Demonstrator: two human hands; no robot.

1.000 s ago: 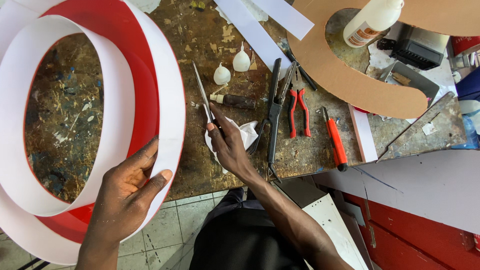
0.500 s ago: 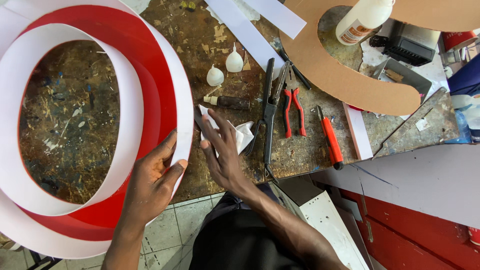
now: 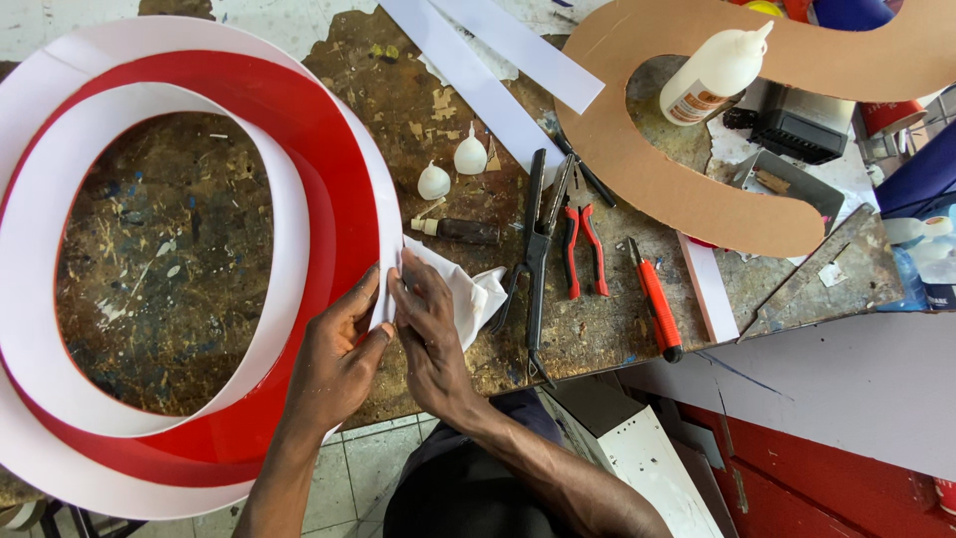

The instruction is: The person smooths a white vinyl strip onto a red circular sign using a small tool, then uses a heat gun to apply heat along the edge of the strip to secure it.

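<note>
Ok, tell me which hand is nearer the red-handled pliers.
Right. The right hand rests by the crumpled white cloth, left of the red-handled pliers. The left hand is farther left, on the ring's white rim.

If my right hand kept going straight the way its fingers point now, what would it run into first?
The right hand points up across the bench from the ring's white outer wall. Next in that line is probably the small dark tube, then the white nozzle caps; depth is unclear.

Large ring-shaped sign letter (image 3: 189,259) at bench's left | both hands (image 3: 339,359) (image 3: 428,339) on its right rim | crumpled paper (image 3: 468,294) just right | pliers (image 3: 583,249), utility knife (image 3: 652,299) further right | glue bottle (image 3: 712,70) behind.
</note>
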